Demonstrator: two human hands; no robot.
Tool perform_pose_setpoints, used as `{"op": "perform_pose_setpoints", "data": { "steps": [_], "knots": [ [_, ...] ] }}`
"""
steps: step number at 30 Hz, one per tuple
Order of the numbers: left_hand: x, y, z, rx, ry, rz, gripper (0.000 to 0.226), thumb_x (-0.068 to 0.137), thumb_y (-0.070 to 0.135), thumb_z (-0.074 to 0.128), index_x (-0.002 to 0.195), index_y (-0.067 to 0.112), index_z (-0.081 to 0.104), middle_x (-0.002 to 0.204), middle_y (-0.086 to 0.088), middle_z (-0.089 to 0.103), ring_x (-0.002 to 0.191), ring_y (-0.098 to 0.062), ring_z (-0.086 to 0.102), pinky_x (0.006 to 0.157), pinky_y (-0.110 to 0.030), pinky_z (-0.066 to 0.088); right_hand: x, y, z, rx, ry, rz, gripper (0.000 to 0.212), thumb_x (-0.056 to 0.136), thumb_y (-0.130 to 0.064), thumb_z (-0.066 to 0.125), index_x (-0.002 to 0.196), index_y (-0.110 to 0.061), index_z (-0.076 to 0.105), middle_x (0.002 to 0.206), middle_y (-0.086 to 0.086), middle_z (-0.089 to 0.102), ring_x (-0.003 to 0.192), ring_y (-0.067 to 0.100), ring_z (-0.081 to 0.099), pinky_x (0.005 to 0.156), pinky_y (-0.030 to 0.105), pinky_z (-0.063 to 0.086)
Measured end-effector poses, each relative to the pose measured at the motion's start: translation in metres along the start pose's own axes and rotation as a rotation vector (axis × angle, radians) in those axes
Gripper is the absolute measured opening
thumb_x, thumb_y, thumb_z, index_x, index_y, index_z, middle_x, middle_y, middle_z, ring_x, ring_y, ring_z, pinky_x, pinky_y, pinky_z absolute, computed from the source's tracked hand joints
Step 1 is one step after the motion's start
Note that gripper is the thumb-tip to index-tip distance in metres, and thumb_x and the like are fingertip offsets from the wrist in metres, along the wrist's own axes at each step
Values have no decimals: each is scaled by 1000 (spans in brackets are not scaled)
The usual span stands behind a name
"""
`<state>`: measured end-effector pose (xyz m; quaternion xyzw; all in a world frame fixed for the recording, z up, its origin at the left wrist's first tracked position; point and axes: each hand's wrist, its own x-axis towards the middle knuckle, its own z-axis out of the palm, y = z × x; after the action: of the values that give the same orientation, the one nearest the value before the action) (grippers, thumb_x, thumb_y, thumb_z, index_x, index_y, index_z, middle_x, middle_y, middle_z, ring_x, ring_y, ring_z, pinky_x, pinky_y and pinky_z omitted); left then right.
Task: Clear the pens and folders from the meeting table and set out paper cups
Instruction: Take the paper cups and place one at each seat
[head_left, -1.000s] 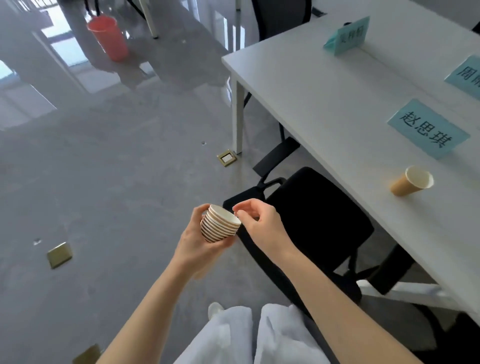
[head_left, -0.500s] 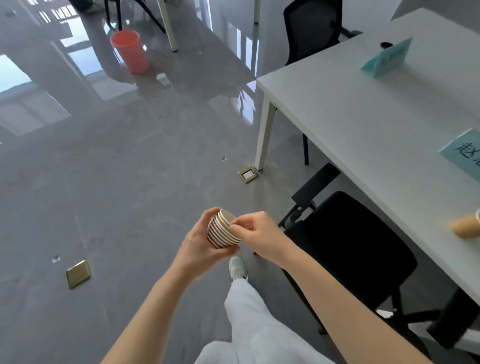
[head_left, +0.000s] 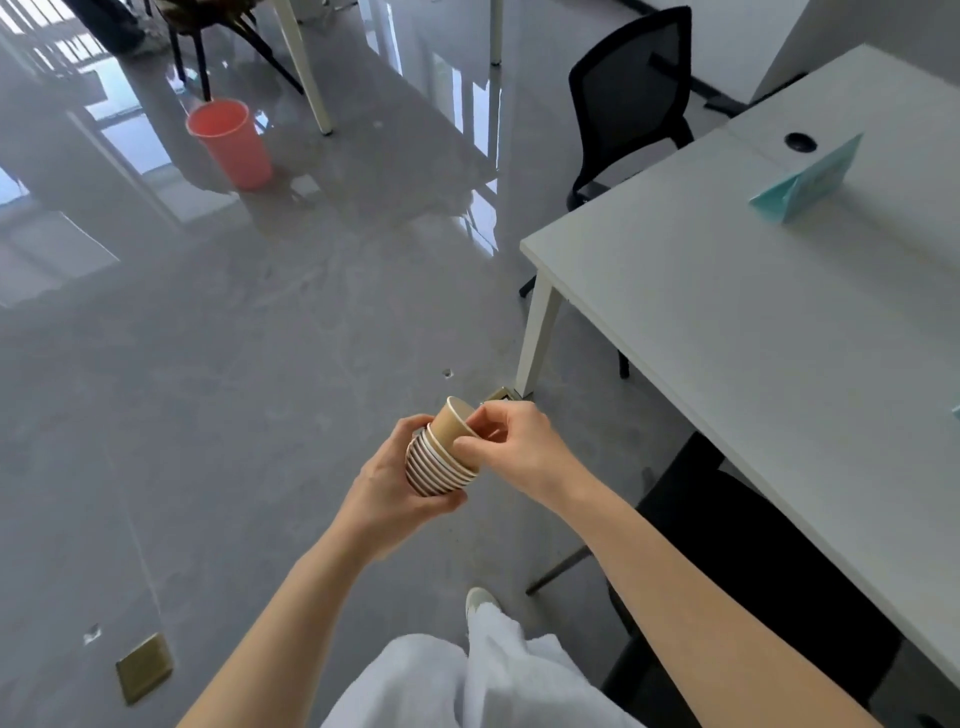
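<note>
Grey floor (head_left: 208, 389) behind; left hand (head_left: 387, 488) grips cup stack (head_left: 436, 465), right hand (head_left: 514, 447) fingers pinch top cup (head_left: 456, 423).

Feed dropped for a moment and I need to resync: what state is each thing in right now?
Stack of brown paper cups: nested, gripped by left hand.
Top brown paper cup: partly pulled out of the stack, tilted, pinched by right hand.
Teal folded paper name card: standing on white meeting table.
Red plastic bucket: upright on the floor.
Black mesh office chair: unoccupied.
</note>
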<state>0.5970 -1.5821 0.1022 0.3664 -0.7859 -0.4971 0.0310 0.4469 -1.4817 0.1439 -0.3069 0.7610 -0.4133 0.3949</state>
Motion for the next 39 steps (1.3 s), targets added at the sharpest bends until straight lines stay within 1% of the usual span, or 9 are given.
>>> {"op": "perform_pose_setpoints", "data": {
  "steps": [4, 9, 14, 16, 21, 26, 31, 35, 39],
  "knots": [
    [63, 2, -29, 7, -37, 30, 72, 54, 41, 82, 116, 49, 45, 97, 16, 64, 86, -7, 63, 75, -32, 55, 60, -13, -9, -3, 30, 54, 16, 81, -21, 71, 95, -14, 68, 93, -2, 72, 89, 13, 67, 84, 34, 55],
    [141, 1, -74, 25, -84, 51, 72, 55, 41, 80, 116, 49, 45, 97, 16, 63, 87, -7, 62, 78, -34, 55, 138, -32, -3, 23, 121, 179, 40, 79, -35, 74, 113, -26, 56, 120, -2, 55, 106, 11, 53, 90, 27, 44],
    [224, 3, -128, 53, -148, 106, 76, 55, 46, 77, 122, 52, 42, 106, 17, 62, 93, -9, 63, 80, -41, 56, 217, -60, 2, 414, 68, 418, 69, 81, -39, 74, 138, -20, 39, 125, 4, 57, 108, 17, 60, 96, 35, 51],
    [265, 8, -153, 76, -180, 137, 78, 56, 47, 75, 126, 52, 40, 111, 17, 61, 97, -9, 62, 84, -40, 55, 254, -78, 1, 617, 72, 469, 68, 82, -33, 74, 138, -15, 39, 124, 8, 60, 103, 19, 64, 93, 35, 53],
    [359, 30, -188, 115, -254, 213, 79, 57, 46, 76, 126, 51, 41, 113, 17, 60, 98, -9, 61, 83, -41, 55, 326, -103, -18, 748, 150, 440, 49, 83, -28, 73, 125, -12, 53, 122, 11, 65, 111, 25, 64, 100, 39, 50],
    [441, 59, -185, 127, -353, 286, 78, 56, 44, 77, 124, 53, 40, 112, 15, 60, 97, -12, 61, 82, -40, 55, 383, -107, -56, 920, 273, 441, 69, 71, -26, 81, 130, -7, 51, 125, 17, 63, 110, 28, 64, 101, 43, 50],
    [521, 98, -169, 162, -394, 303, 84, 66, 32, 85, 132, 46, 34, 107, 16, 55, 93, -11, 58, 72, -19, 47, 435, -107, -111, 1075, 448, 394, 55, 83, -16, 72, 131, -11, 45, 126, 16, 58, 114, 29, 59, 106, 47, 43],
    [586, 137, -158, 181, -404, 292, 84, 64, 33, 85, 130, 42, 34, 103, 7, 57, 89, -14, 60, 73, -28, 51, 477, -109, -168, 1135, 509, 381, 60, 81, -18, 75, 133, -10, 46, 125, 16, 58, 109, 28, 61, 103, 45, 46],
    [638, 172, -145, 179, -436, 326, 73, 61, 33, 85, 116, 49, 38, 98, 14, 59, 87, -12, 61, 73, -34, 54, 510, -115, -221, 1059, 556, 334, 41, 82, -19, 73, 121, -10, 62, 111, 12, 62, 105, 26, 61, 103, 44, 46]
  ]
}}
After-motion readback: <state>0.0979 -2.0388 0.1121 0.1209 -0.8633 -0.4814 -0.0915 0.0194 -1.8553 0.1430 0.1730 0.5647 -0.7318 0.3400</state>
